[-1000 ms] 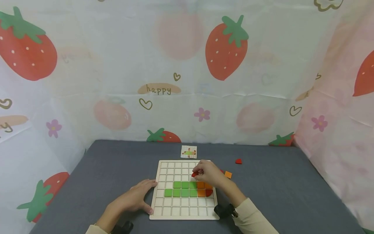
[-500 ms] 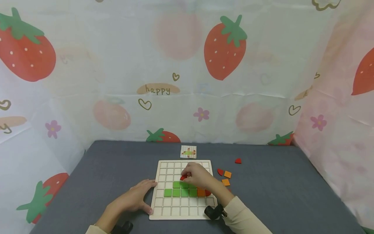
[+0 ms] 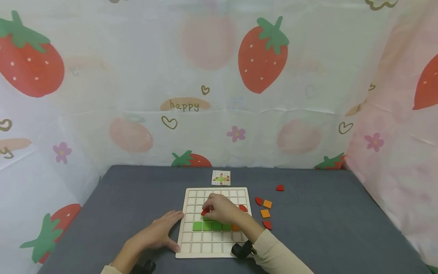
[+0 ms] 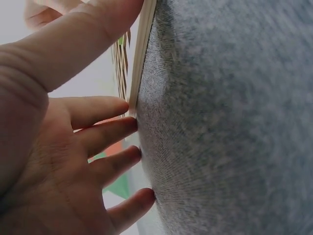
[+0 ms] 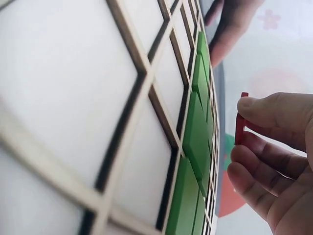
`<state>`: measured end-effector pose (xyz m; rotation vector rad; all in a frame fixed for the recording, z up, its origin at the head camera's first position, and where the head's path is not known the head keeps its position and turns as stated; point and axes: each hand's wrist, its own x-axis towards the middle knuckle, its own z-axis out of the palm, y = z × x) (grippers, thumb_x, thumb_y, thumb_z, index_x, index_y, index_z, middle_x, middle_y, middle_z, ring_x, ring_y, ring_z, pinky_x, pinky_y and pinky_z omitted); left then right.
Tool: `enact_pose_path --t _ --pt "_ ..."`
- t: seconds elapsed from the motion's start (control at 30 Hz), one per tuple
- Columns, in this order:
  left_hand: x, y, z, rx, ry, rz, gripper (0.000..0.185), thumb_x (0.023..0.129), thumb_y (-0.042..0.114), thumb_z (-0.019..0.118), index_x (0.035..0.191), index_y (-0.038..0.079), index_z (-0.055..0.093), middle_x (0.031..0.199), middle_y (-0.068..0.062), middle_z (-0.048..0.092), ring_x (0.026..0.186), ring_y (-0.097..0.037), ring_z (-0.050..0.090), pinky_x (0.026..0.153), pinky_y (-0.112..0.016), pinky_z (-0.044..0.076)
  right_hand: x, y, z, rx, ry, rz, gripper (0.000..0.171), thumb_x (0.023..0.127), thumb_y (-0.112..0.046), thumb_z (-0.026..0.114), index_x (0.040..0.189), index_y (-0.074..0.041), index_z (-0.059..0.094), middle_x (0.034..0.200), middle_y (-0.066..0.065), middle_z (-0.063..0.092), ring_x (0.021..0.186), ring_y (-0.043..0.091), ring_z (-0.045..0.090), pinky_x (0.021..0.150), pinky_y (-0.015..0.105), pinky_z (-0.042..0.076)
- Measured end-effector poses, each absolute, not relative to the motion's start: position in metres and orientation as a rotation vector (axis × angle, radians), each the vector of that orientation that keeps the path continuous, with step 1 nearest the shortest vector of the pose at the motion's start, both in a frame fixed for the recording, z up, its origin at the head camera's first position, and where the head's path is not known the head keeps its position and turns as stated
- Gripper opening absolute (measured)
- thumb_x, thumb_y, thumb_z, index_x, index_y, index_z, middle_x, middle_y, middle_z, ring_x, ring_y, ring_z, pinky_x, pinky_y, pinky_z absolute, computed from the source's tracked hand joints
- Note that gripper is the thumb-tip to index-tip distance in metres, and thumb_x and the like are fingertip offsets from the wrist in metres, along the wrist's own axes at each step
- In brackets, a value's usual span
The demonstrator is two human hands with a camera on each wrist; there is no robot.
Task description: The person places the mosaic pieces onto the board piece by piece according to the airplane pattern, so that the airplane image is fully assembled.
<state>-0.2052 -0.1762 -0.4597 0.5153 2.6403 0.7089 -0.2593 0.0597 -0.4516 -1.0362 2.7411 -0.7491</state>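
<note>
My right hand (image 3: 221, 208) pinches a red quarter-round tile (image 5: 240, 122) between thumb and fingers, held just above the wooden grid board (image 3: 201, 247). In the right wrist view the tile stands on edge, clear of the green square tiles (image 5: 196, 122) set in the grid. My left hand (image 3: 154, 230) rests at the board's left side, thumb and fingertips touching its rim with the fingers spread; the left wrist view shows its palm (image 4: 54, 161). An orange tile (image 3: 235, 227) sits right of the green row, partly covered by my right forearm. Another red tile (image 3: 243, 208) lies on the board's right.
Right of the board lie loose red tiles (image 3: 267, 225) and orange tiles (image 3: 265, 214), with one red tile (image 3: 280, 188) farther back. A small pattern card (image 3: 221, 177) lies behind the board. Strawberry-print cloth (image 3: 212, 76) walls off the grey table (image 3: 318, 213).
My right hand has moved left across the board, carrying the red tile. Loose tiles and a red tile on the board's right have come out from behind it. My left hand stays put.
</note>
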Motion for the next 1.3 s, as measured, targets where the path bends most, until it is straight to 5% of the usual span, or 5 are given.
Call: enact_pose_path --t 0.4,1.3 --pt "-0.205 -0.183 -0.459 0.523 2.601 0.719 0.101 0.058 0.044 0.078 0.141 0.009 0.032 0.146 -0.012 0.031 0.138 -0.037 0.018 0.102 -0.064 0.013 -0.259 0.041 -0.458 -1.120 2.790 -0.583 0.016 0.081 -0.022 0.066 0.094 -0.016 0.071 0.084 -0.007 0.058 0.071 0.001 0.048 0.063 0.013 0.041" --pt "-0.205 -0.177 -0.459 0.507 2.623 0.718 0.099 0.056 0.041 0.080 0.138 0.006 0.036 0.144 -0.012 0.034 0.137 -0.037 0.020 0.100 -0.065 0.019 -0.258 0.028 -0.453 -1.212 2.802 -0.343 0.009 0.079 -0.018 0.066 0.086 -0.018 0.072 0.081 -0.006 0.059 0.071 0.003 0.049 0.064 0.015 0.041"
